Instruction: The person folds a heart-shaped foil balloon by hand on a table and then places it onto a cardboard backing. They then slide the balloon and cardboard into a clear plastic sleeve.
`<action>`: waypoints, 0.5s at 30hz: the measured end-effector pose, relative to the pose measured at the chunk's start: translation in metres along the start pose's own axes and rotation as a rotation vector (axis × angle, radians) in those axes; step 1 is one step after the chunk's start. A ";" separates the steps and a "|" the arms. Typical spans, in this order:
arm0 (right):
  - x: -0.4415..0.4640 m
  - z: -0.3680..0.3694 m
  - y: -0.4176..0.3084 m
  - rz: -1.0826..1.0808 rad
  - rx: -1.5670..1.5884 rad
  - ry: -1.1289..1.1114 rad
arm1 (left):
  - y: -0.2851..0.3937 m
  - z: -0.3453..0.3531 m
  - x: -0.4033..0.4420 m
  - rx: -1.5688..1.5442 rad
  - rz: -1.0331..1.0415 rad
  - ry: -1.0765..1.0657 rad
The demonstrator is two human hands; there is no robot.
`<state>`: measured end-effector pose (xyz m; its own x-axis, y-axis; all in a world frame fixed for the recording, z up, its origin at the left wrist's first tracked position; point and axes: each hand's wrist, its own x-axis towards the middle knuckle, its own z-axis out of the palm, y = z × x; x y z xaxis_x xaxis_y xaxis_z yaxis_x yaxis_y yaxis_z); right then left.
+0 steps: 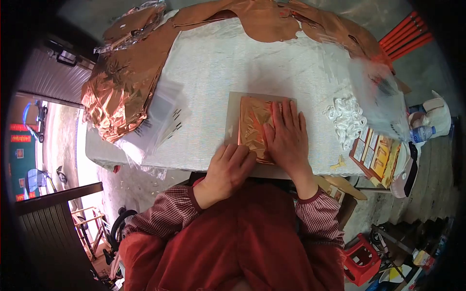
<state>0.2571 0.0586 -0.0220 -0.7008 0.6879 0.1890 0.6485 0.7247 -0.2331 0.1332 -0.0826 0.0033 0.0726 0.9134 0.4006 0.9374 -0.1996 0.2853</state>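
Observation:
A folded copper-coloured foil piece (253, 127) lies on a greyish flat sheet (233, 114) at the middle of the white-covered table. My right hand (290, 140) rests flat over the foil's right side, fingers stretched away from me. At the near left corner of the foil is my left hand (228, 167), its fingers curled and pressed together on the edge. The fingertips of that hand are partly hidden. Left of the work, clear plastic bags (167, 109) with small dark marks lie in a stack.
Shiny copper foil sheets (114, 104) drape over the table's left side, and more brown-copper sheets (267, 22) line the far edge. On the right are a white string heap (345, 116), clear plastic (378, 97), a printed packet (376, 155) and a water bottle (422, 133).

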 end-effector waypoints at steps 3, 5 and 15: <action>-0.001 0.000 0.000 0.003 0.013 0.026 | 0.003 0.001 0.001 0.022 -0.007 -0.037; -0.001 0.001 0.000 0.018 0.021 0.000 | 0.006 0.003 0.002 0.075 -0.078 0.005; -0.001 0.001 0.001 0.024 0.026 -0.009 | 0.011 0.015 0.008 0.176 -0.265 0.093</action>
<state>0.2585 0.0583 -0.0236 -0.6882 0.7042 0.1745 0.6571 0.7070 -0.2616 0.1495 -0.0721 -0.0032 -0.2053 0.8874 0.4127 0.9647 0.1124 0.2382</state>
